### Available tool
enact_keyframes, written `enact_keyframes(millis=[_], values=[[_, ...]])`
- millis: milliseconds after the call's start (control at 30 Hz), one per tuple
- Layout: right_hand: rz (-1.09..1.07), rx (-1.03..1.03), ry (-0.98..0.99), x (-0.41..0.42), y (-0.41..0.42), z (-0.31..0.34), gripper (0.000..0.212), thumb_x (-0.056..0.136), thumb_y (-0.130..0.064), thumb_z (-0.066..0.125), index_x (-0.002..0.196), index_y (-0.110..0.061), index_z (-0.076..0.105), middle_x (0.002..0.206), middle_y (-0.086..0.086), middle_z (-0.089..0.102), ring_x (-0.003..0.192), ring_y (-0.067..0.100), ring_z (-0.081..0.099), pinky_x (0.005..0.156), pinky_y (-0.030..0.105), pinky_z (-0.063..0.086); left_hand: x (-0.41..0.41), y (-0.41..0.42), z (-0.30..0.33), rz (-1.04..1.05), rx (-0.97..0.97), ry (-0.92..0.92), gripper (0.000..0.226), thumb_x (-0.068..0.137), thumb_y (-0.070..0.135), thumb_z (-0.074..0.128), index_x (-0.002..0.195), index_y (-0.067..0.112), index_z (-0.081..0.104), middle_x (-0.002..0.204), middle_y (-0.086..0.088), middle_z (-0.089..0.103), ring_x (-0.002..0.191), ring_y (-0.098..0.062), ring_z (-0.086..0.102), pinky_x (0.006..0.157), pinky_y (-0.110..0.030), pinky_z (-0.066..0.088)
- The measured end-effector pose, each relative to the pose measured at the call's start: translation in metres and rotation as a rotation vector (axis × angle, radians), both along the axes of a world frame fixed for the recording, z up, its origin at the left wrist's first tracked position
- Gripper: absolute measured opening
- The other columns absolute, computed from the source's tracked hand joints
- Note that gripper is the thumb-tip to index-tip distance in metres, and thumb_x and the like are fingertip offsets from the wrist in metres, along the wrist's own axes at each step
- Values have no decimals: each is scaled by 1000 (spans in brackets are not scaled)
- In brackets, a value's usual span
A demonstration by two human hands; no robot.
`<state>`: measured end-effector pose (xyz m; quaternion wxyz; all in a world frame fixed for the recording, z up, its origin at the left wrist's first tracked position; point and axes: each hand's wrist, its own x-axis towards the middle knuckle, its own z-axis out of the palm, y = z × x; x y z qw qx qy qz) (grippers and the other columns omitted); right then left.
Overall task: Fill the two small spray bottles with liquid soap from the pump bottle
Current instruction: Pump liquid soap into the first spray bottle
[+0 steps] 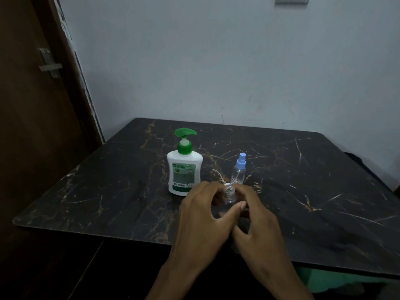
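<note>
A white pump bottle (184,172) with a green pump head stands upright on the dark marble table (303,180). Right of it stands a clear spray bottle (238,172) with its blue spray cap on. In front of both, an uncapped clear small bottle (229,194) stands with its neck open. My left hand (205,215) wraps it from the left, thumb across its front. My right hand (255,217) curls around it from the right. A thin white dip tube (218,175) lies on the table just behind the hands; its spray head is hidden.
The table's back edge meets a pale wall (216,61). A brown door (32,105) with a metal latch (50,67) stands at the left. The table's front edge runs just under my wrists.
</note>
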<state>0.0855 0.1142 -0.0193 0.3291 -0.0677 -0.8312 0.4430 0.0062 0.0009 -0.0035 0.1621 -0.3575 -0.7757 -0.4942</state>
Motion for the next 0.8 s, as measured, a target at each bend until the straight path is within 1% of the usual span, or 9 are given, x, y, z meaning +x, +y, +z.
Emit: enact_keyframes(millis=[67,167,267,333,400,500,567,667,800], values=[[3,-33,19,-7,5,3,56,85,-8,78,128,-38,57,111,-23,70,101,0,70,83,24,57,-1,-6,8,2,-43,33,35,82,56,76,110,38,70,100,23,66,99,1,63,83,-13,47],[-30,-41,119,-17,11,13,50,82,-21,84,124,-32,58,111,-20,71,100,0,69,84,19,55,-9,-24,49,67,-29,144,41,89,60,66,118,32,71,105,21,68,98,4,64,82,-13,50],[-55,23,177,-34,9,23,47,86,-31,80,124,-36,53,114,-21,68,103,-3,67,82,15,54,-35,-30,115,148,134,266,21,99,39,66,104,21,76,92,14,72,83,-2,67,69,-10,49],[-66,77,191,-46,8,27,48,90,-33,76,132,-35,53,118,-21,65,106,-2,64,83,21,56,-68,-20,155,202,177,275,23,101,34,64,95,17,78,84,8,74,75,-4,69,68,-12,52],[-88,122,226,-56,7,30,53,91,-34,75,140,-31,54,121,-17,65,106,0,64,84,24,57,-111,-4,176,265,75,193,27,95,37,63,89,17,79,81,5,76,76,-10,72,76,-31,61],[-112,141,249,-66,7,31,59,91,-31,74,147,-28,52,126,-12,66,109,1,63,91,20,53,-157,20,172,365,-296,1,30,82,35,56,94,17,77,94,-5,76,92,-30,73,87,-40,60],[-114,135,248,-69,5,32,63,90,-28,74,149,-29,50,131,-12,65,113,0,62,94,19,52,-164,27,161,395,-448,-49,36,77,28,50,102,13,73,105,-12,74,97,-37,69,90,-45,60],[-115,136,226,-75,5,32,63,89,-25,75,147,-30,49,129,-14,65,110,1,63,94,25,54,-166,31,151,410,-521,-60,26,88,16,52,109,9,66,106,-9,64,95,-35,59,87,-41,53],[-121,118,214,-79,6,32,48,86,-24,79,126,-28,52,114,-17,66,102,0,64,86,31,58,-174,36,141,419,-538,-42,19,95,13,52,108,8,64,103,-10,63,92,-34,58,83,-42,50]])
